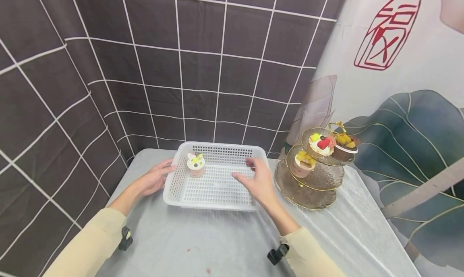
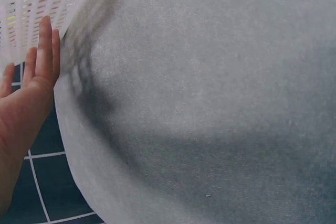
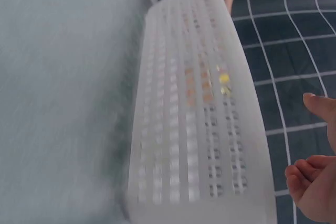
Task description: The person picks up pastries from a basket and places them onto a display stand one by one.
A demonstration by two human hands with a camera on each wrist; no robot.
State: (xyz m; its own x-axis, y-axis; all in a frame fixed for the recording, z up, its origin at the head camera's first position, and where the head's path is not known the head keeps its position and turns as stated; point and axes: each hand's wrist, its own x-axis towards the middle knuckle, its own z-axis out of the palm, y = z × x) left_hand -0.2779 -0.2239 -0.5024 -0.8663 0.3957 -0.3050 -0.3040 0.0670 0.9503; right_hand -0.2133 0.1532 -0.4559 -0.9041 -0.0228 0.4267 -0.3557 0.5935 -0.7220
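A white plastic basket with slotted walls stands on the cloth-covered table. Inside it, at the left, sits a cup dessert with a white top and green and yellow bits. My left hand is at the basket's left wall; in the left wrist view its straight fingers lie along the slotted side. Over the basket's right part hovers my right hand, thumb and fingers spread apart and holding nothing. The right wrist view shows that hand above the rim, with loosely bent fingers.
To the right stands a tiered glass stand with gold rims. It carries a fruit tart, a dark cup with yellow fruit and a lower cup dessert. A dark gridded curtain hangs behind the table.
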